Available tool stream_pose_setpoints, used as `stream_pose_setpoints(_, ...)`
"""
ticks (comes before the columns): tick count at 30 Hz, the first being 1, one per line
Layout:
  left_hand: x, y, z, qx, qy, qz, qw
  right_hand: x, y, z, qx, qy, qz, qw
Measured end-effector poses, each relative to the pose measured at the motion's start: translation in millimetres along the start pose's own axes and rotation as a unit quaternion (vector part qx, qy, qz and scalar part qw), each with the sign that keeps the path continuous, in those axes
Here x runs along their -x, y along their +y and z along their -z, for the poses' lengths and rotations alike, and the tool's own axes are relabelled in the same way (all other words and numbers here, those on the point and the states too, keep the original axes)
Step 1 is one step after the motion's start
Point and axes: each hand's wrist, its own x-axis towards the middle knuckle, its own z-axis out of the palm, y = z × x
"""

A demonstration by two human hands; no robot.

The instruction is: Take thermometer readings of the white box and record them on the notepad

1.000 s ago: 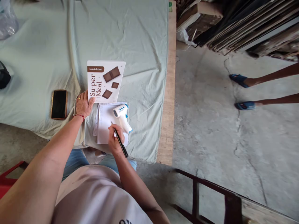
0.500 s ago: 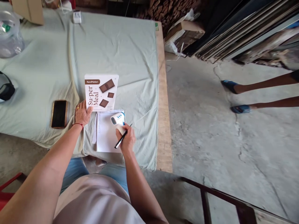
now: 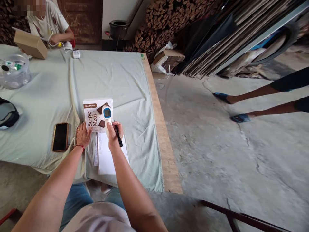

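Note:
A white NutriMotion "Su-per Meal" box [image 3: 87, 102] with brown squares on its front is at the table's near middle. My left hand [image 3: 83, 134] grips its lower left corner, thumb against the front. In my right hand [image 3: 115, 134] is a white infrared thermometer [image 3: 107, 113] with a blue-rimmed screen facing me, in front of the box's right part. A black pen [image 3: 118, 136] is also held in that hand, slanting beside the thermometer. Under my right wrist lie white paper sheets [image 3: 106, 161], partly covered. Whether the thermometer touches the box I cannot tell.
A phone [image 3: 60, 137] lies left of my left hand on the pale green tablecloth [image 3: 116, 71]. Farther left are a black headset [image 3: 9, 114] and a plastic tub [image 3: 18, 79]. A cardboard box [image 3: 31, 45] stands near a seated person [image 3: 51, 21]. Another person's legs [image 3: 256, 91] are at right.
My right hand has raised the thermometer from over the paper to the front of the box, turning its screen towards me. The view has tilted up, showing the seated person. My left hand stays on the box.

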Motion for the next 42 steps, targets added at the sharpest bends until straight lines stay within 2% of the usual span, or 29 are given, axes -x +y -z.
stream_pose_setpoints(3, -0.3, -0.9, -0.6, 0.001, -0.003, 0.002, 1.0, 0.6, 0.2, -3.0, -0.006, 0.023, -0.002, 1.0)
stream_pose_setpoints(17, -1.2, -0.4, -0.4, 0.002, -0.003, 0.003, 1.0, 6.7, -3.0, -6.5, -0.021, 0.035, -0.022, 0.999)
stream_pose_setpoints(24, -0.8, -0.9, -0.1, -0.004, -0.007, 0.003, 1.0, 12.8, -12.8, -5.0, -0.105, -0.005, -0.071, 0.992)
stream_pose_setpoints(27, -0.6, -0.2, 0.4, -0.004, -0.002, -0.002, 1.0, 17.5, -18.0, -0.6, -0.108, -0.016, -0.075, 0.991)
stream_pose_setpoints(31, -1.2, 0.0, -0.5, 0.0, 0.0, -0.002, 1.0, 28.0, -17.0, 24.7, -0.063, -0.02, -0.049, 0.997)
stream_pose_setpoints(36, -1.7, -0.2, -3.6, 0.001, 0.003, -0.003, 1.0, 44.6, 8.0, 81.7, 0.06, 0.001, 0.011, 0.998)
stream_pose_setpoints(39, -1.7, 0.7, -4.9, -0.001, 0.011, -0.007, 1.0, 48.6, 27.7, 108.0, 0.183, 0.045, 0.045, 0.981)
stream_pose_setpoints(42, -1.6, 2.4, -5.5, -0.003, 0.012, -0.007, 1.0, 46.0, 42.9, 121.7, 0.266, 0.056, 0.071, 0.96)
